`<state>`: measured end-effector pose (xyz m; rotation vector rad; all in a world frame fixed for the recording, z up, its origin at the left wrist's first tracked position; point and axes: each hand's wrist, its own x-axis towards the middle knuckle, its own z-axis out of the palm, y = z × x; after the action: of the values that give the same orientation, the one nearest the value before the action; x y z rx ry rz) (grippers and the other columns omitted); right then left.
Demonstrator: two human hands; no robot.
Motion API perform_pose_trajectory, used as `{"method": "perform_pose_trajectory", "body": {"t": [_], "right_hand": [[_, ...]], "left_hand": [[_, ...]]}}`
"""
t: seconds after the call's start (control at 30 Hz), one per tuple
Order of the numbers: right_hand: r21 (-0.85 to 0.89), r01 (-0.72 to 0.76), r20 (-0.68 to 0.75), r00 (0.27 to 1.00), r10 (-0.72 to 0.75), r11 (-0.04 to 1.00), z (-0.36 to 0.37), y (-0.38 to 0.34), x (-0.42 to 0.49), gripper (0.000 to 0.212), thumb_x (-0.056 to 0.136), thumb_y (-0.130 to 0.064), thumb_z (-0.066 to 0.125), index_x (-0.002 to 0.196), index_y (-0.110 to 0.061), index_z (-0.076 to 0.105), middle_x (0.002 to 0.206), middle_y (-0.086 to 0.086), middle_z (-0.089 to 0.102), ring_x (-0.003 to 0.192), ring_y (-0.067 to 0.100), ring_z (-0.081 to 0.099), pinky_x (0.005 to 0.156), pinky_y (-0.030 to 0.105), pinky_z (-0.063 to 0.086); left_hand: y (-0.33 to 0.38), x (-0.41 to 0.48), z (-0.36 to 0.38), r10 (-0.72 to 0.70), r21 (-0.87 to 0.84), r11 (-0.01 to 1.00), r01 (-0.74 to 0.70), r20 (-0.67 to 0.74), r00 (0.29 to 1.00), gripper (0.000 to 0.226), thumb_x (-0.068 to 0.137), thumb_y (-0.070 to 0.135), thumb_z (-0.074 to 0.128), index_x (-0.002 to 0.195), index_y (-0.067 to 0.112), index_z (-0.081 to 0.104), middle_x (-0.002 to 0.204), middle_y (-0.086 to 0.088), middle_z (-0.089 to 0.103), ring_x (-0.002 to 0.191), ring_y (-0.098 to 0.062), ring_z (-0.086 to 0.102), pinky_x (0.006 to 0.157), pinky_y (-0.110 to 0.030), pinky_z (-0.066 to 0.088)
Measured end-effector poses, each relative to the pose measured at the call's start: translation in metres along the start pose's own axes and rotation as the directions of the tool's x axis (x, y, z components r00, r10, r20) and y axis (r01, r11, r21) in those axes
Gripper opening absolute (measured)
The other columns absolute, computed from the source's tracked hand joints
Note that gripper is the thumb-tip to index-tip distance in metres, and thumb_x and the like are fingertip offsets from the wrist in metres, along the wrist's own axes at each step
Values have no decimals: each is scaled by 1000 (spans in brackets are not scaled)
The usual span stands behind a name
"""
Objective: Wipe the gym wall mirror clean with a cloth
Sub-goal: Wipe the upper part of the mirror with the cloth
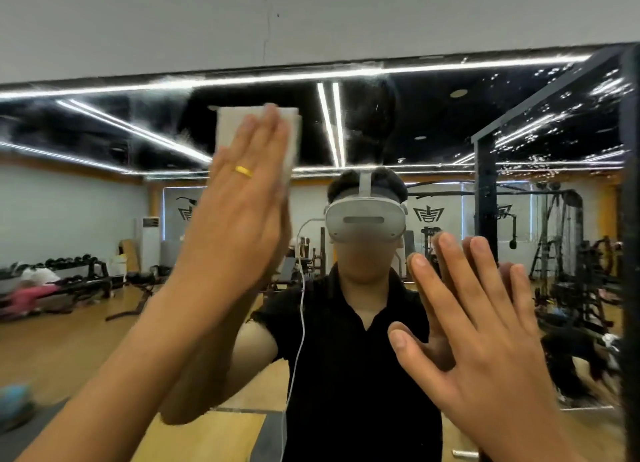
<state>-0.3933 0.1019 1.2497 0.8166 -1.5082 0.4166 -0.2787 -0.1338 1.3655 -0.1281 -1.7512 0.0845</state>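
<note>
Left hand (235, 205), fingers straight and together, presses folded white cloth (227, 125) flat on large wall mirror (433, 122). Right hand (485, 323) flat on glass, fingers spread wide.

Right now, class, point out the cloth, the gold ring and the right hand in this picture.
cloth (231, 126), head view, its bare upper left part
gold ring (243, 171), head view, the middle of the band
right hand (485, 326), head view, the back of the hand
</note>
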Motion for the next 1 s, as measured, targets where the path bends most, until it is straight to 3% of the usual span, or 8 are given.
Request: {"method": "perform_pose_trajectory", "body": {"t": [0.17, 0.3, 0.43, 0.6, 0.73, 0.8, 0.9, 1.0], "right_hand": [[4, -6, -33, 999, 7, 1000, 3, -2, 2, 73, 89, -54, 56, 152, -17, 48, 166, 10, 32, 156, 33, 23, 126, 58, 11], [2, -8, -35, 999, 8, 1000, 3, -2, 3, 73, 91, -54, 56, 153, -17, 47, 167, 10, 31, 157, 32, 22, 127, 55, 9], [17, -14, -17, 1000, 14, 1000, 2, -3, 2, 73, 91, -53, 56, 154, -17, 45, 168, 10, 29, 158, 31, 19, 128, 52, 6], [6, 0, -20, 1000, 0, 1000, 1, -3, 2, 75, 90, -52, 58, 154, -17, 45, 168, 10, 29, 158, 30, 19, 128, 51, 7], [20, -7, -25, 1000, 7, 1000, 0, -3, 1, 73, 91, -52, 57, 155, -17, 45, 168, 9, 29, 158, 30, 19, 128, 53, 9], [31, -10, -28, 1000, 11, 999, 1, -4, 2, 72, 92, -52, 56, 155, -18, 44, 168, 9, 29, 158, 30, 19, 127, 53, 10], [9, -6, -20, 1000, 6, 1000, 1, -3, 1, 73, 93, -52, 55, 156, -19, 41, 168, 9, 27, 157, 31, 19, 127, 54, 10], [21, -12, -13, 1000, 12, 1000, -1, -4, 1, 73, 94, -53, 53, 157, -20, 39, 169, 7, 26, 158, 30, 18, 127, 54, 10]], "left_hand": [[-60, 2, -24, -182, -5, 983, 183, -144, 973, 55, 112, 20, 30, 165, 21, 20, 172, 10, 10, 159, -6, 0, 129, -30, 5], [-74, 6, -16, -175, -12, 984, 175, -180, 968, 52, 112, 15, 31, 163, 14, 25, 173, -1, 16, 160, -19, 9, 129, -51, 14], [-49, 1, -15, -210, -83, 977, 198, -181, 961, 52, 112, 11, 33, 164, 17, 27, 168, 16, 13, 158, -3, 3, 131, -43, 8], [1, -3, -3, -28, -105, 994, 16, -113, 993, 55, 105, 1, 35, 160, 6, 32, 167, 2, 21, 155, -5, 6, 128, -24, -1], [33, 0, 4, 140, -150, 977, -155, -101, 985, 56, 105, 12, 35, 160, 7, 30, 168, -1, 21, 159, -15, 12, 130, -37, 8], [43, 4, 14, 190, -112, 974, -199, -89, 978, 59, 103, 8, 44, 161, 8, 29, 169, -3, 21, 159, -19, 13, 130, -36, 7], [51, 18, 33, 197, 74, 979, -191, -87, 977, 70, 98, -2, 61, 160, 7, 31, 169, -10, 25, 157, -23, 15, 128, -37, 7], [51, 33, 38, 184, 97, 980, -176, -79, 980, 69, 99, 0, 58, 161, 8, 29, 169, -10, 24, 157, -22, 14, 126, -38, 5]]}}
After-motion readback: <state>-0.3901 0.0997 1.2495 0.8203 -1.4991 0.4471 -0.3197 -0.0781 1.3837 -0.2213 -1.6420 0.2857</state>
